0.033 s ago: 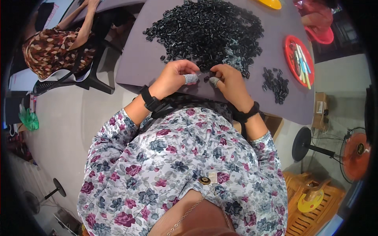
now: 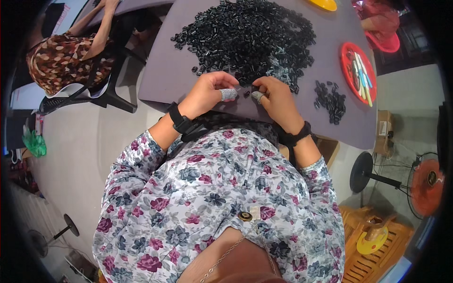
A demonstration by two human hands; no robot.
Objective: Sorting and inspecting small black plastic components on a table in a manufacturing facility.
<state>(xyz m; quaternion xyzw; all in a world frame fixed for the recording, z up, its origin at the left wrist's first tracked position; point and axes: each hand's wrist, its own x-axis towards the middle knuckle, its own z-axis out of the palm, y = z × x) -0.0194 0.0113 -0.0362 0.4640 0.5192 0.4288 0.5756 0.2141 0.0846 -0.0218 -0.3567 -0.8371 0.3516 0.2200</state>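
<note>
At the near edge of the table, my left hand is closed, thumb and fingers pinched together. A grey-white wrap covers its thumb, and whatever the fingertips hold is too small to make out. Facing it, my right hand pinches a small black piece; a similar wrap covers that thumb. Between the two hands lies a loose black piece. Just beyond my fingers spreads a large pile of small, shiny black pieces, with greyish bits mixed in at its right side.
To the right is a smaller heap of black pieces, beside a red tray holding light-handled tools. A yellow dish is at the far edge of the grey table. Other people sit at left and far right. A fan stands right.
</note>
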